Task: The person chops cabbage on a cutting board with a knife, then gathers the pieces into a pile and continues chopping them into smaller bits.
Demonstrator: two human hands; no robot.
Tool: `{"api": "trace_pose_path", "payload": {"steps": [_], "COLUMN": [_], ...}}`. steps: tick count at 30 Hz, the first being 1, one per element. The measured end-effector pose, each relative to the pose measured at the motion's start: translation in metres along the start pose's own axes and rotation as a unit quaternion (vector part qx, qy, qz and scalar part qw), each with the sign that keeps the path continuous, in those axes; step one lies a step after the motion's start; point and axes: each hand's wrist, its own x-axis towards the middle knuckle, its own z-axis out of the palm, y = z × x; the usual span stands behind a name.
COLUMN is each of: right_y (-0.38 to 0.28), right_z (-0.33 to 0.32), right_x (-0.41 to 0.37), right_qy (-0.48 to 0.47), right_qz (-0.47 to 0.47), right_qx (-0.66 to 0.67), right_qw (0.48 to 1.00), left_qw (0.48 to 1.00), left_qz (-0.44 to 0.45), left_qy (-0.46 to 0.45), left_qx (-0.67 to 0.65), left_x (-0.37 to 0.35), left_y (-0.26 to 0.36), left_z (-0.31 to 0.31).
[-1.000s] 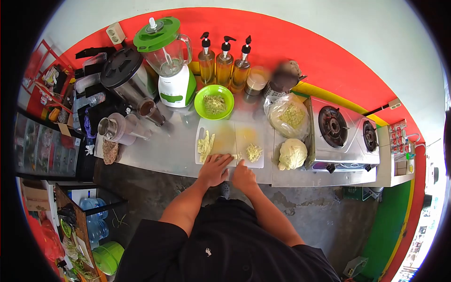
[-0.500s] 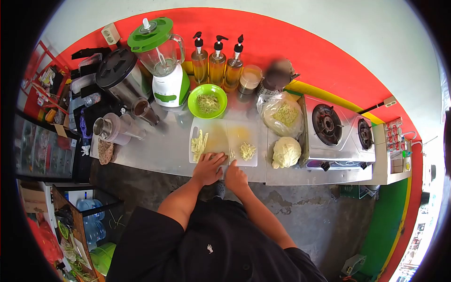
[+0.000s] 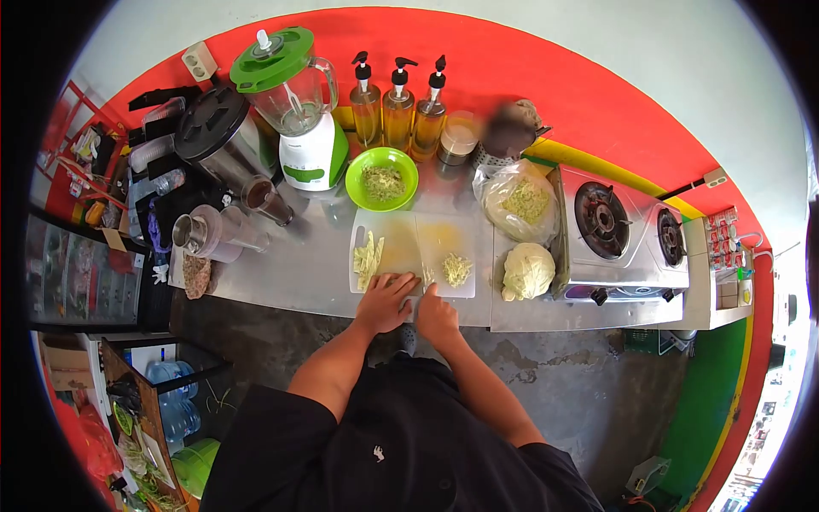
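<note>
a knife (image 3: 428, 276) is gripped in the right hand (image 3: 438, 317) over the white board (image 3: 399, 235); the left hand (image 3: 386, 304) is rested at the board's near edge, its grip hidden. pale shreds (image 3: 457, 270) are heaped right of the knife, strips (image 3: 368, 258) to the left.

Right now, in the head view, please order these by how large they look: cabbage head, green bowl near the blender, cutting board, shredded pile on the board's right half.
1. Cutting board
2. Green bowl
3. Cabbage head
4. Shredded pile
</note>
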Motion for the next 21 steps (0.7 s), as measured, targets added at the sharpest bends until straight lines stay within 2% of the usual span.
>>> {"api": "trace_pose_path", "payload": {"steps": [5,10,14,21], "right_y": [0.0,-0.001,0.004,0.006], "right_z": [-0.021,-0.01,0.006,-0.007], "right_x": [0.007,-0.007,0.005,-0.001], "right_qy": [-0.008,-0.02,-0.01,-0.006], "right_qz": [-0.028,0.004,0.006,-0.011], "right_qx": [-0.017,-0.075,-0.065,-0.033], "right_qw": [0.999,0.997,0.998,0.999], "left_qw": [1.0,1.0,1.0,1.0], "left_qz": [0.004,0.008,0.013,0.01], "left_qy": [0.014,0.018,0.019,0.004], "left_qx": [-0.005,-0.011,-0.012,-0.002], "left_x": [0.001,-0.001,-0.002,-0.002], "left_y": [0.0,0.0,0.0,-0.001], "left_z": [-0.001,-0.004,-0.003,-0.001]}}
